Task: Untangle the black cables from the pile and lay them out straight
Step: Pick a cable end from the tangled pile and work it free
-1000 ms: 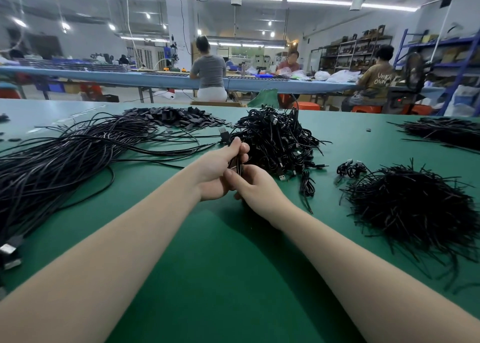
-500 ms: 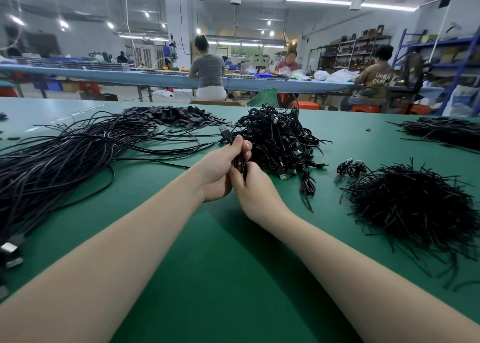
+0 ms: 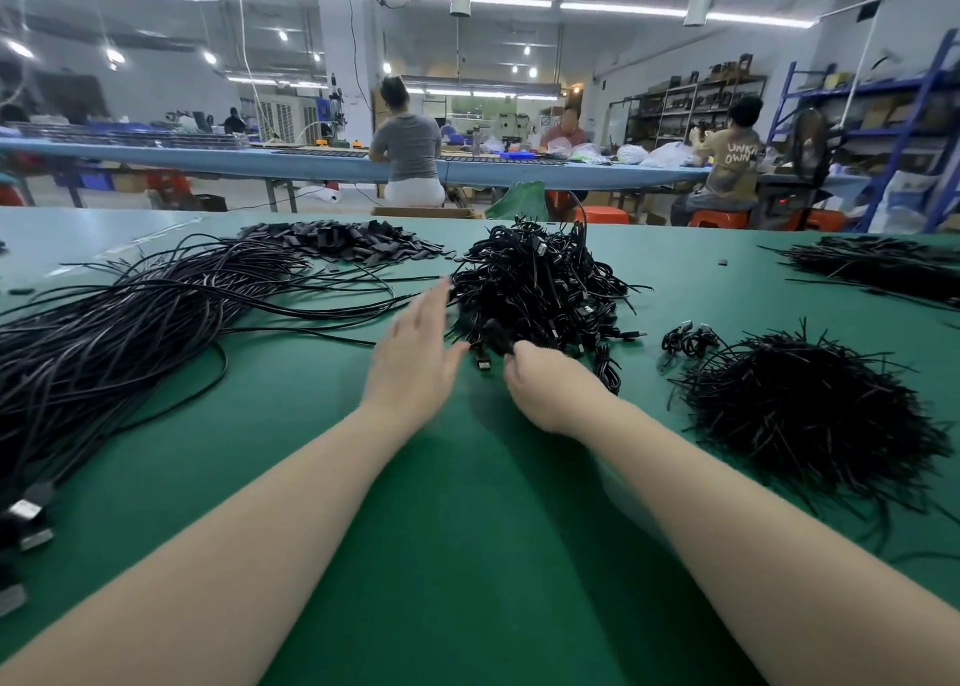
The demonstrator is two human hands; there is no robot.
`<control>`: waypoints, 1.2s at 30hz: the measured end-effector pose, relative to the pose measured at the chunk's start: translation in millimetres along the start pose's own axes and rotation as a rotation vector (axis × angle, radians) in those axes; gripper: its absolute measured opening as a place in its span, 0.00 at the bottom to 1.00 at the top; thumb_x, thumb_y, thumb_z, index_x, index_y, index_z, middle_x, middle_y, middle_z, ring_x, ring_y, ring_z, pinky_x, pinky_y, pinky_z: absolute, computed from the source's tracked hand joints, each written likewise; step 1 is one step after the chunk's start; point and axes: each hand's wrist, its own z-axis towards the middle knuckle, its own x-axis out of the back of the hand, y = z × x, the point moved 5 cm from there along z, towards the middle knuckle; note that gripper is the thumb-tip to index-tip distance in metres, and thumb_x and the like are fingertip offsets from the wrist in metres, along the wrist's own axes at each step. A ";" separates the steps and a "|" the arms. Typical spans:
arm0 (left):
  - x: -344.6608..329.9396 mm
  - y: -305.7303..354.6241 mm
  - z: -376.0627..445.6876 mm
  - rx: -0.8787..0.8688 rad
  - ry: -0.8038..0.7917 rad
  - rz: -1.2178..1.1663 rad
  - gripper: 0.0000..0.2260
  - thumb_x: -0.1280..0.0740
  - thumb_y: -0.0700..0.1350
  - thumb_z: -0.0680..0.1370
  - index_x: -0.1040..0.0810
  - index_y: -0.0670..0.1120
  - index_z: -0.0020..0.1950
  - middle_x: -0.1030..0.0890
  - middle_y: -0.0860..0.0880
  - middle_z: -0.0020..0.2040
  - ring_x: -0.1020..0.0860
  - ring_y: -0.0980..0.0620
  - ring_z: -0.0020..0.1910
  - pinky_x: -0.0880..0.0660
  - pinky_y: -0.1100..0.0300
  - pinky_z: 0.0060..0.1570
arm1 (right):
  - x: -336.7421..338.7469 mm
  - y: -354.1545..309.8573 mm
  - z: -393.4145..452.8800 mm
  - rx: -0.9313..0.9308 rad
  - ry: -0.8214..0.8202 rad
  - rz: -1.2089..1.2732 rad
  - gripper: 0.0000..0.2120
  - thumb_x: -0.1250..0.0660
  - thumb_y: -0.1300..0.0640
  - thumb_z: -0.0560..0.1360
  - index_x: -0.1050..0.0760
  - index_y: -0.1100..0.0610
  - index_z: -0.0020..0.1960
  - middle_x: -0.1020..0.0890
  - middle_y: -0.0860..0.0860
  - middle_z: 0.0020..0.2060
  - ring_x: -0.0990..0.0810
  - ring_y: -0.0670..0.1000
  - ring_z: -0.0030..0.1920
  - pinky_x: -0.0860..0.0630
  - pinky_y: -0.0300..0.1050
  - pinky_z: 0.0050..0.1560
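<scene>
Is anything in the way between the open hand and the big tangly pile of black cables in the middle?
Nothing visible. The left hand is open, its fingertips right at the near-left edge of the tangled pile, with only bare green table around them. The right hand already pinches a cable at the pile's near edge.

Green mat [image 3: 467, 555] near side open; cable pile [image 3: 540, 290] prob. blocks ahead.

My green table [image 3: 467, 555] carries a tangled pile of black cables [image 3: 540, 290] at its middle. A long sheaf of straightened cables [image 3: 119, 332] lies to my left, flat black pieces [image 3: 343, 241] behind it. A bristly heap of short ties [image 3: 810, 404] sits right, another bundle [image 3: 883, 267] beyond.
</scene>
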 end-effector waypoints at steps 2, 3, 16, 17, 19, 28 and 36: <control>-6.3 11.7 -1.0 -0.319 -0.073 0.323 0.25 0.38 0.49 0.80 0.40 0.51 0.76 0.34 0.51 0.73 0.37 0.49 0.72 0.39 0.52 0.69 | 1.3 -7.3 -0.7 0.164 -0.085 -0.181 0.12 0.52 0.53 0.83 0.33 0.58 0.53 0.23 0.61 0.57 0.23 0.61 0.53 0.31 0.51 0.49; -9.1 16.5 -1.1 -0.392 -0.108 0.381 0.20 0.40 0.50 0.81 0.35 0.52 0.73 0.30 0.52 0.70 0.35 0.49 0.70 0.37 0.53 0.66 | 5.4 -10.1 -1.6 0.241 -0.074 -0.280 0.12 0.52 0.53 0.83 0.33 0.58 0.54 0.22 0.60 0.56 0.23 0.61 0.53 0.31 0.51 0.47; -21.5 54.1 -17.7 -0.190 -0.317 -0.125 0.10 0.46 0.51 0.83 0.32 0.45 0.50 0.25 0.49 0.42 0.25 0.43 0.44 0.29 0.50 0.43 | 69.4 -13.0 -40.1 0.862 0.425 -1.200 0.09 0.47 0.60 0.73 0.30 0.52 0.39 0.26 0.48 0.31 0.27 0.52 0.32 0.35 0.46 0.38; -23.2 56.2 -19.5 -0.167 -0.355 -0.220 0.11 0.46 0.52 0.83 0.31 0.46 0.50 0.26 0.52 0.41 0.26 0.48 0.43 0.30 0.52 0.44 | 70.9 -12.1 -41.7 0.896 0.434 -1.229 0.10 0.48 0.60 0.74 0.30 0.52 0.39 0.26 0.48 0.32 0.27 0.52 0.33 0.34 0.46 0.39; -23.6 59.3 -18.6 -0.140 -0.377 -0.353 0.11 0.47 0.52 0.83 0.30 0.50 0.48 0.27 0.55 0.39 0.28 0.56 0.37 0.31 0.58 0.41 | 75.8 -9.7 -41.5 0.913 0.449 -1.272 0.11 0.49 0.61 0.75 0.30 0.52 0.40 0.26 0.48 0.33 0.27 0.52 0.34 0.33 0.46 0.40; -16.4 18.8 -12.0 0.045 -0.188 -0.335 0.14 0.46 0.50 0.83 0.34 0.43 0.43 0.24 0.43 0.36 0.23 0.45 0.35 0.28 0.49 0.41 | 139.6 45.5 -11.4 0.018 0.053 -0.931 0.28 0.40 0.36 0.76 0.36 0.49 0.70 0.21 0.52 0.56 0.23 0.55 0.55 0.30 0.49 0.47; -19.3 15.8 -11.1 0.094 -0.126 -0.199 0.17 0.46 0.53 0.83 0.37 0.46 0.36 0.29 0.49 0.31 0.31 0.50 0.30 0.38 0.55 0.30 | 151.6 117.3 -34.2 -0.251 -0.346 -0.858 0.18 0.42 0.48 0.81 0.23 0.56 0.63 0.19 0.50 0.58 0.21 0.51 0.56 0.26 0.43 0.58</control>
